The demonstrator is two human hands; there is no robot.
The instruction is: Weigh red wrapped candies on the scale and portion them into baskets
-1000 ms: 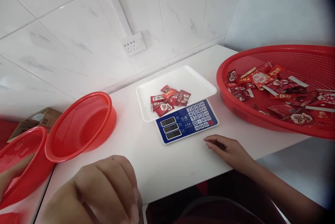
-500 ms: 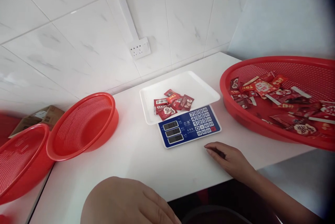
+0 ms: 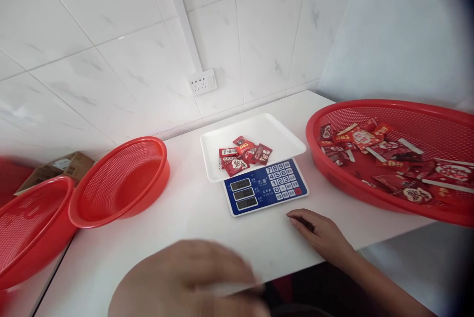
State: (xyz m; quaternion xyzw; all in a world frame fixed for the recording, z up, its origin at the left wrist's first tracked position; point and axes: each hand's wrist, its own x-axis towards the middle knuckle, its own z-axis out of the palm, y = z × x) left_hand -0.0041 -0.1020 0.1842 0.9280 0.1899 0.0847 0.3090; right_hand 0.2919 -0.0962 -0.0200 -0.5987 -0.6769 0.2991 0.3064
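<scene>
A digital scale with a blue keypad panel stands on the white table, its white pan behind the panel. Several red printed sachets lie in a loose heap on the pan. My right hand rests on the table just in front of the scale, loosely closed, fingers curled toward the thumb with nothing visible in them. Large and close to the camera, my left hand is at the bottom edge. Motion smears its fingers, and I cannot see whether it holds anything.
At the right, a big red basket holds many red sachets and overhangs the table edge. Two red baskets, one round and one farther left, stand at the left beside a cardboard box. A socket is on the tiled wall.
My view has tilted up slightly, so the table things sit lower in it. My left hand has shifted and its fingers are now blurred. My right hand keeps its place near the scale.
</scene>
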